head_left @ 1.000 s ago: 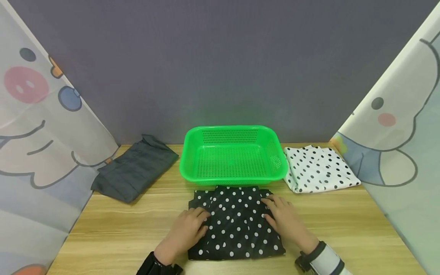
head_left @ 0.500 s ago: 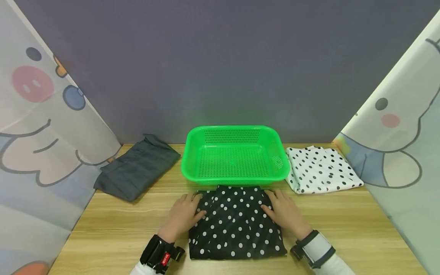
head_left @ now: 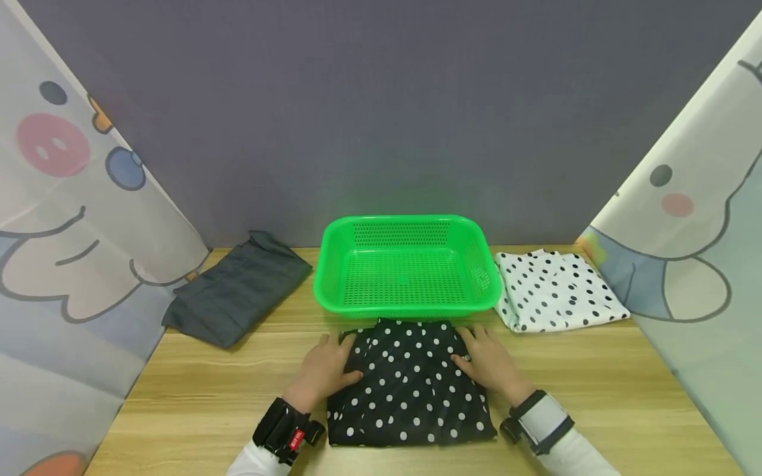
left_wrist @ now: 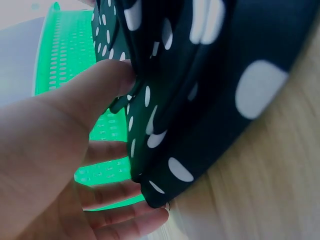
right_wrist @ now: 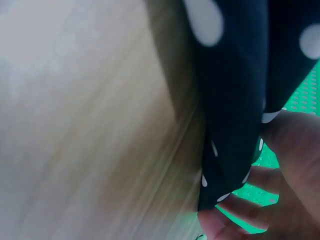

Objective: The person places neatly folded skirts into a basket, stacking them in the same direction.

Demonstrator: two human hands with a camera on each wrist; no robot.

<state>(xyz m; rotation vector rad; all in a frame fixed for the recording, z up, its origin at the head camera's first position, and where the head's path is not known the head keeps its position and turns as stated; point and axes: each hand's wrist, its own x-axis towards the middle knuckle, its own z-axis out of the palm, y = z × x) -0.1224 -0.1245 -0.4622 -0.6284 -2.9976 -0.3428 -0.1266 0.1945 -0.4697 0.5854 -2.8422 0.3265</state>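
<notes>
A folded black cloth [head_left: 411, 390] with white polka dots lies flat on the wooden table, just in front of the green basket. My left hand [head_left: 324, 370] grips its left side, with the thumb [left_wrist: 112, 80] on top and the other fingers [left_wrist: 115, 195] at the edge in the left wrist view. At the opposite side my right hand [head_left: 491, 363] holds the cloth likewise. In the right wrist view its thumb [right_wrist: 295, 135] lies over the fabric and its fingers [right_wrist: 250, 210] reach the lower edge. Some fingertips are hidden by the cloth.
The green perforated basket [head_left: 407, 311] stands against the grey back panel [head_left: 381, 119], with nothing in it. A folded dark grey cloth [head_left: 238, 291] lies to its left. To its right is a folded white cloth [head_left: 556, 291] with black dots. Cartoon-printed sheets flank the table [head_left: 208, 403].
Both hands have shifted from lying on top of the black cloth to its two sides. The left hand moved outward and away from me. The cloth stays in place.
</notes>
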